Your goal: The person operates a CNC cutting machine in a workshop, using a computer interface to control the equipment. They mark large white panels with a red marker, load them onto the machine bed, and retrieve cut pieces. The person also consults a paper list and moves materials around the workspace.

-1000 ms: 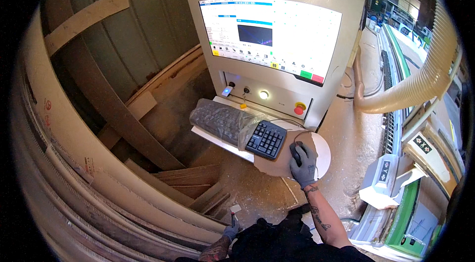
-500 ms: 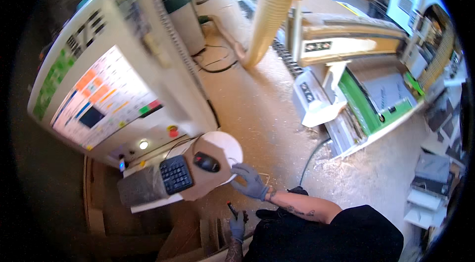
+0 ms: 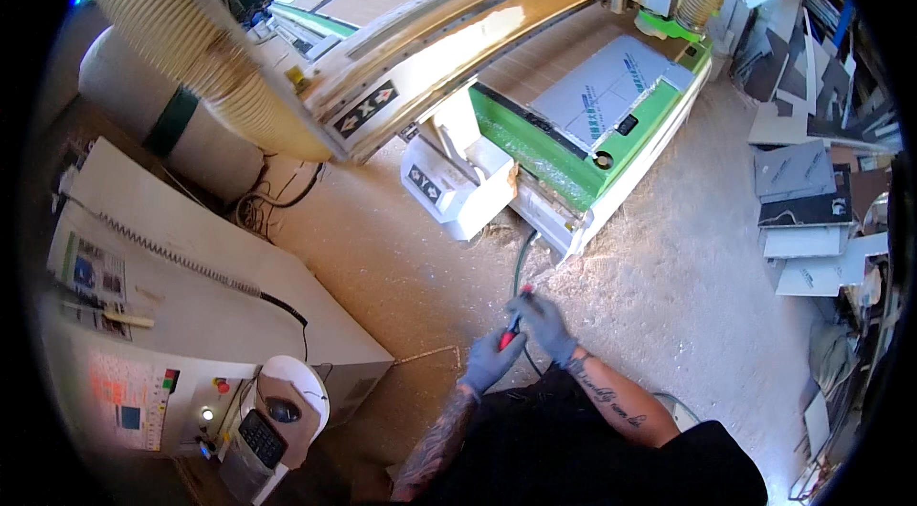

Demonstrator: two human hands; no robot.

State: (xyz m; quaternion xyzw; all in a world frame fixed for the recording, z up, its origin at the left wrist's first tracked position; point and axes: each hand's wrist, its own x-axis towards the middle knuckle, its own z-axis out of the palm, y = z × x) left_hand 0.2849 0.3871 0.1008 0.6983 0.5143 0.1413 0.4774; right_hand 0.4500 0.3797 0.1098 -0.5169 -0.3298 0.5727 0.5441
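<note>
Both my hands wear grey gloves and meet in front of my body over the sawdust floor. My left hand (image 3: 490, 361) grips the lower part of a slim red-handled tool (image 3: 512, 328). My right hand (image 3: 546, 325) closes around its upper end, where a small red tip shows. A dark green hose (image 3: 521, 263) runs from near the tool across the floor toward the white and green routing machine (image 3: 583, 138).
The machine's gantry (image 3: 449, 38) and a ribbed dust hose (image 3: 205, 57) span the top. A white control console (image 3: 181, 315) with a mouse (image 3: 283, 408) and keypad (image 3: 258, 437) stands at lower left. Board offcuts (image 3: 812, 210) lie stacked at right.
My view has swung right, away from the console screen toward the machine and floor. My right hand left the mouse, and both hands now hold the red-handled tool.
</note>
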